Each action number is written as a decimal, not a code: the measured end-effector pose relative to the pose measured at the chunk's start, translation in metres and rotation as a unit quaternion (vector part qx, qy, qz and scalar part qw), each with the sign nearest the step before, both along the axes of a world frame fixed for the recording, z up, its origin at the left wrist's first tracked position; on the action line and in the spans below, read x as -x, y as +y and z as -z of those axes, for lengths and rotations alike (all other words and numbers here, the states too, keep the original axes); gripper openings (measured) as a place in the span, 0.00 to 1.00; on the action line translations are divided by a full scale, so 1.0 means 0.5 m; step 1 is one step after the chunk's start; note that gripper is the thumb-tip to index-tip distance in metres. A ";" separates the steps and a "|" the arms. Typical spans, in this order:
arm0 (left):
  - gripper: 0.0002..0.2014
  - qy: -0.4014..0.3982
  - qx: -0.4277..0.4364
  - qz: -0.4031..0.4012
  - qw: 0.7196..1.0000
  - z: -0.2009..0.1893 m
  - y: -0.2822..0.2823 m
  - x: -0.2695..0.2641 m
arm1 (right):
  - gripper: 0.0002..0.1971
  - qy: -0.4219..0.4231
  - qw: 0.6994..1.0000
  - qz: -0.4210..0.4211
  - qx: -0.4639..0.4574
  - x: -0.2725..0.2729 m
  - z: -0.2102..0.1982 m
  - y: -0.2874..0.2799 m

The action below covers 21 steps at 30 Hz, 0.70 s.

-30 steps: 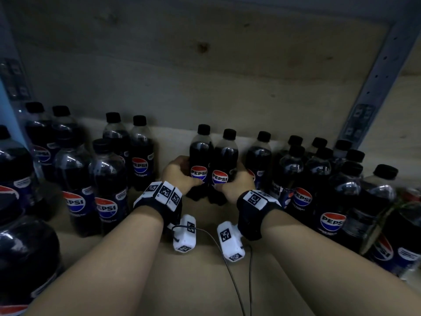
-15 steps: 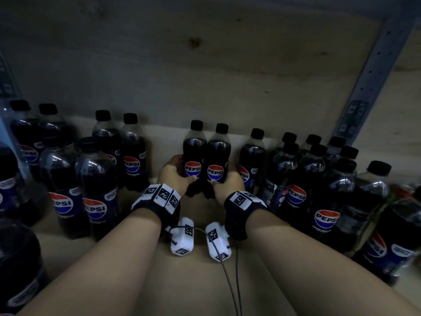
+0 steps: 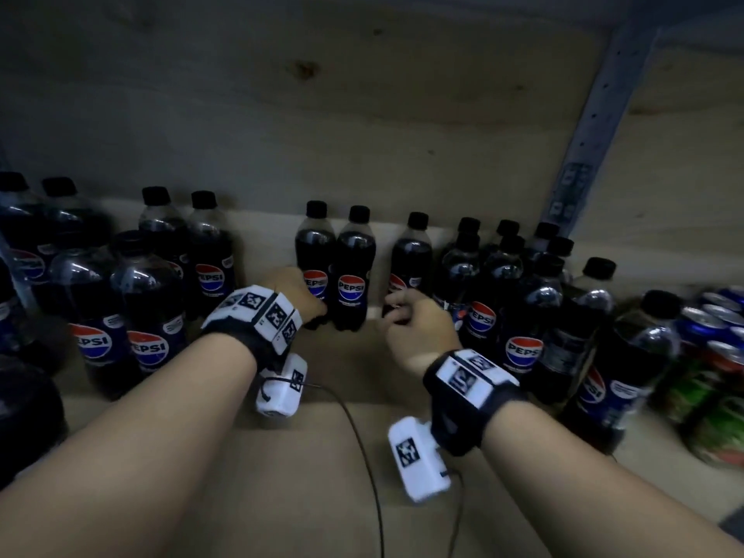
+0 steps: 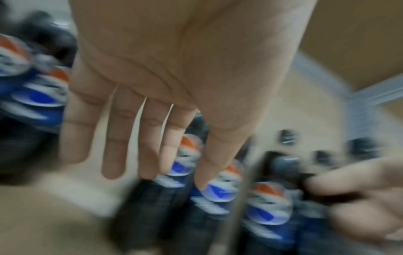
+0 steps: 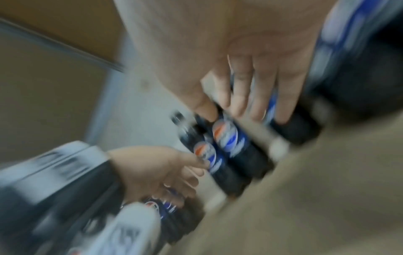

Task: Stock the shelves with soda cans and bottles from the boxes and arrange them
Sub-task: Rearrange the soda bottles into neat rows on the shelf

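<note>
Two bottles (image 3: 336,267) stand upright, side by side, at the far middle of the shelf (image 3: 306,457). The left hand (image 3: 296,294) sits by the left bottle, fingers straight and spread, holding nothing. The right hand (image 3: 418,322) is near the pair's right side, fingers loosely extended, empty. More bottles stand left and right.

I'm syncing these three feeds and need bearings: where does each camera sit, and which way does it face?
Head: worn on the head, looking forward and down into the shelf; both forearms, left hand, right hand.
Left wrist: along the open palm toward blurred Pepsi bottles; fingers.
Right wrist: along its palm toward those bottles; also catches the left hand.
Shared: the centre pair of bottles appears in all three.
</note>
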<state>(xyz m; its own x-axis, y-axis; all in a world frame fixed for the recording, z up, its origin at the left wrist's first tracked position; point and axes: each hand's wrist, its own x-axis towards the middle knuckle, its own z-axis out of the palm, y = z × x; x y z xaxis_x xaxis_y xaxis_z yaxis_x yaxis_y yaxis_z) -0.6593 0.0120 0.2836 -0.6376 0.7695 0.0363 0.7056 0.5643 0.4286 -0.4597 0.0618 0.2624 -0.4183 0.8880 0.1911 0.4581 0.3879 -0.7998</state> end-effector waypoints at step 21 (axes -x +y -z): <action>0.27 -0.204 -0.235 0.149 0.939 0.045 0.183 -0.262 | 0.37 0.135 0.953 0.267 0.043 -0.197 0.069 0.056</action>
